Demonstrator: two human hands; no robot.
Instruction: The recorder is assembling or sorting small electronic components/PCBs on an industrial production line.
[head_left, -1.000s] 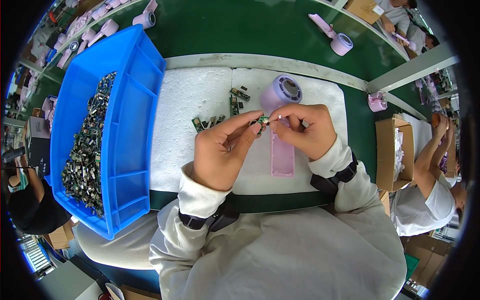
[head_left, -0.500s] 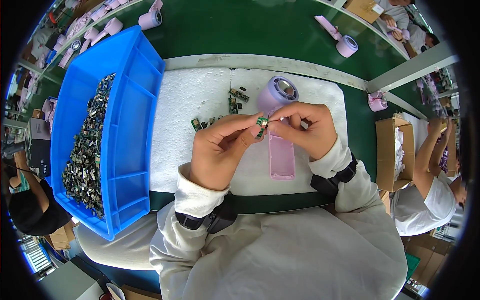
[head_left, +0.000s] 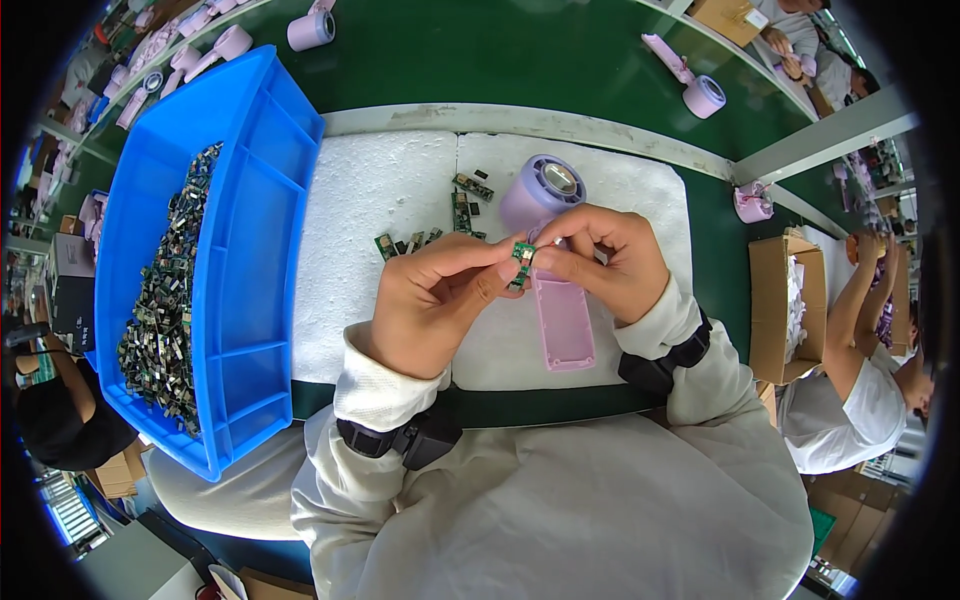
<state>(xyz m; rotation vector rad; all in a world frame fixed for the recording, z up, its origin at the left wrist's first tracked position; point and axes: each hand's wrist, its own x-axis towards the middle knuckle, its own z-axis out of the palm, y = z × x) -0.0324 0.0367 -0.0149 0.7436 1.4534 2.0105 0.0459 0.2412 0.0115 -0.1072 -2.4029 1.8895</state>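
Observation:
My left hand [head_left: 430, 300] pinches a small green circuit board [head_left: 523, 254] between thumb and fingertips over the white foam mat [head_left: 380, 330]. Thumb and forefinger of my right hand [head_left: 615, 260] are closed at the board's right edge, on what looks like a thin wire end that is too small to make out clearly. Under my hands lies a pink-purple handheld fan with a round purple head [head_left: 543, 192] and an open, hollow pink handle [head_left: 566, 325]. Several loose circuit boards [head_left: 461, 212] lie on the mat beyond my left hand.
A blue bin [head_left: 250, 270] heaped with small circuit boards [head_left: 165, 310] stands at the left. Beyond a pale rail lies a green surface with more fan parts [head_left: 703, 96]. A cardboard box [head_left: 770, 310] is at the right, near a co-worker in white [head_left: 850, 410].
My left hand and forearm have shifted slightly left, and the board has turned a little between my fingers. The fan's handle has swung slightly, its lower end now a bit further right and nearer.

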